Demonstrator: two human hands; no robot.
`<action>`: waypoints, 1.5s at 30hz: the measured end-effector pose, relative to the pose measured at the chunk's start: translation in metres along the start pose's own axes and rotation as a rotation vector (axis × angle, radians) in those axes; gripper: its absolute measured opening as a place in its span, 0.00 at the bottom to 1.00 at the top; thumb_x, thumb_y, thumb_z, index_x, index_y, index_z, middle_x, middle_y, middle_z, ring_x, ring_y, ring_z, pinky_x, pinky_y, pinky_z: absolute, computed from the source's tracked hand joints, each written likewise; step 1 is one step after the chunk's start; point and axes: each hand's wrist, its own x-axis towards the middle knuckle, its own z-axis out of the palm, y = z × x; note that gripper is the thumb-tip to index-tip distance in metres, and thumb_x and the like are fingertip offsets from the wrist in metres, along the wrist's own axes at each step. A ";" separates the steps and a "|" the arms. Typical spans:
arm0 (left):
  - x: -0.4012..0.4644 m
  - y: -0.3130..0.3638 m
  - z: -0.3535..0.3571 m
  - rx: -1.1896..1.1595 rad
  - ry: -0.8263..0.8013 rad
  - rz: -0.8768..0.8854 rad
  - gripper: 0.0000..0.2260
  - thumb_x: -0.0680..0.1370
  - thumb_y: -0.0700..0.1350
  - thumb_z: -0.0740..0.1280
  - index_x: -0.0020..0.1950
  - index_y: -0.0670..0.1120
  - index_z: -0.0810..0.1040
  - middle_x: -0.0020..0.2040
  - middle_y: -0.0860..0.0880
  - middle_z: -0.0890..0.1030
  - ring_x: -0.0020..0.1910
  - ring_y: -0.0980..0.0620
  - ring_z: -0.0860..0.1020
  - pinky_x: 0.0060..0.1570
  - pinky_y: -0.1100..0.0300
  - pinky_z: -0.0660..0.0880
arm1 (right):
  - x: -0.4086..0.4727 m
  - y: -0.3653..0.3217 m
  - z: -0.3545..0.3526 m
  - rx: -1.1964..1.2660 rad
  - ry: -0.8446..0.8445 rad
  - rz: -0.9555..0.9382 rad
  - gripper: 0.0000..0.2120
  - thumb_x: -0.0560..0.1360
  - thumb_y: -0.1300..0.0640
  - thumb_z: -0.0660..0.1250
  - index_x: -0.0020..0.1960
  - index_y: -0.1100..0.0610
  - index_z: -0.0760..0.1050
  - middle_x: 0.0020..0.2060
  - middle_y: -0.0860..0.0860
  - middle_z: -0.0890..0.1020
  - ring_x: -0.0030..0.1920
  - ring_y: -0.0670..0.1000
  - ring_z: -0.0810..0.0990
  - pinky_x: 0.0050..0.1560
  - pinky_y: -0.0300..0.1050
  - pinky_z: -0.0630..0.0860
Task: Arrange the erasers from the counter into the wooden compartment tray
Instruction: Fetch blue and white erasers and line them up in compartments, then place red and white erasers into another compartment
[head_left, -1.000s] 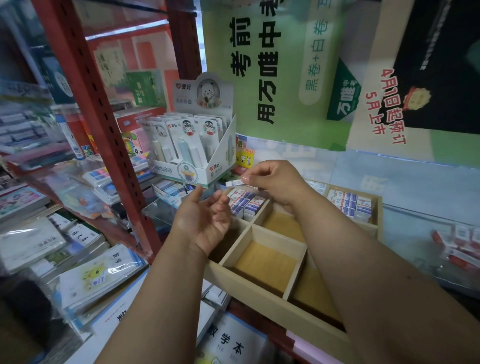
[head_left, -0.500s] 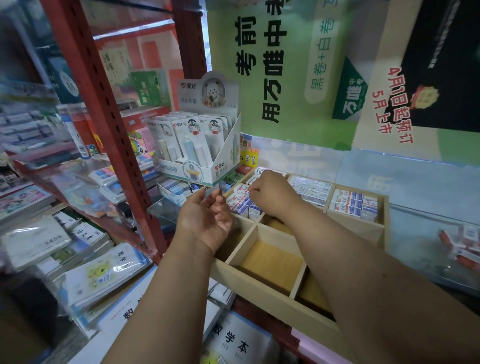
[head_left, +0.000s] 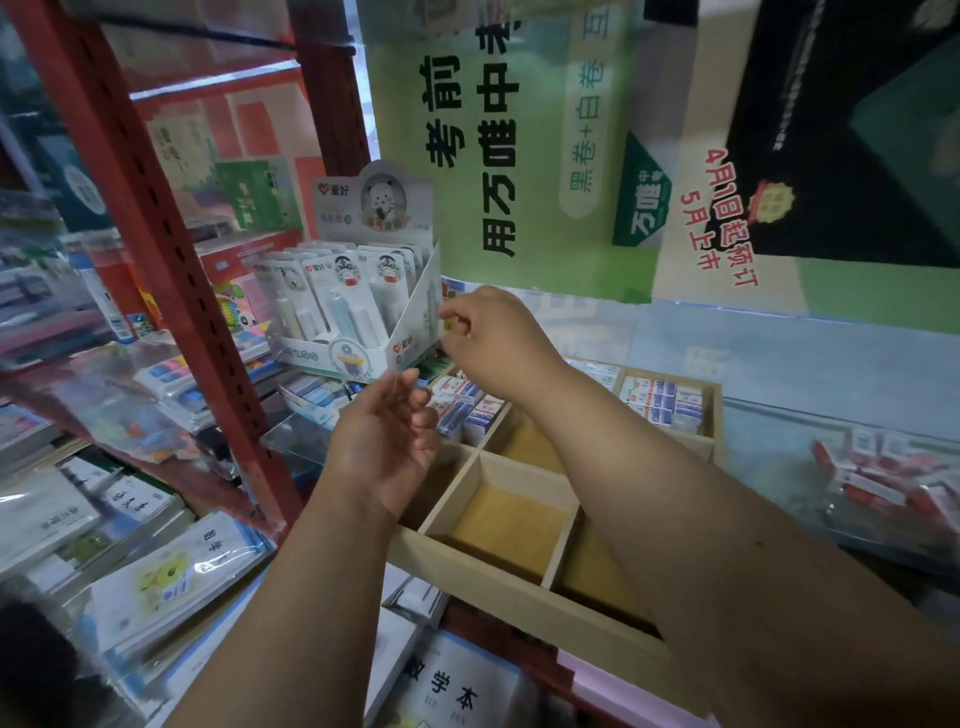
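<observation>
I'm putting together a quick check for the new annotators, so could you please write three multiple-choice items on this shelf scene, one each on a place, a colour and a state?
1. Where do the blue-and-white erasers lie in the wooden tray?
A. In the compartments farthest from the person
B. In the nearest compartments
C. Only on the floor

2. What colour is the shelf post on the left?
A. Blue
B. Red
C. White

3. What is the right hand doing?
A. Lying flat in the tray
B. Gripping the shelf post
C. Pinching a small item above the tray

Answers: 1 A, the far compartments hold erasers while the nearest ones show bare wooden floors. 2 B, the perforated metal post is red. 3 C, its fingertips are curled round a small yellowish piece beside the display box; the left hand is open, palm up.
</observation>
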 end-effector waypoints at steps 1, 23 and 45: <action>-0.001 -0.001 0.001 0.024 -0.003 0.015 0.08 0.79 0.48 0.60 0.44 0.46 0.75 0.35 0.51 0.71 0.27 0.57 0.67 0.21 0.68 0.64 | 0.001 -0.005 -0.005 0.002 0.001 -0.009 0.17 0.74 0.58 0.62 0.62 0.55 0.76 0.56 0.57 0.76 0.59 0.57 0.72 0.60 0.49 0.70; -0.110 -0.104 0.115 0.059 -0.223 -0.263 0.04 0.70 0.45 0.63 0.40 0.45 0.73 0.29 0.50 0.69 0.22 0.56 0.66 0.19 0.69 0.62 | -0.210 0.092 -0.148 -0.071 0.051 0.440 0.14 0.72 0.60 0.66 0.57 0.53 0.78 0.47 0.50 0.77 0.46 0.49 0.76 0.44 0.37 0.65; -0.131 -0.191 0.158 0.008 -0.132 -0.528 0.06 0.78 0.43 0.61 0.42 0.44 0.74 0.31 0.48 0.74 0.27 0.53 0.72 0.25 0.66 0.71 | -0.226 0.200 -0.202 -0.676 -0.120 0.712 0.28 0.67 0.44 0.72 0.57 0.60 0.67 0.48 0.55 0.77 0.53 0.58 0.76 0.42 0.44 0.68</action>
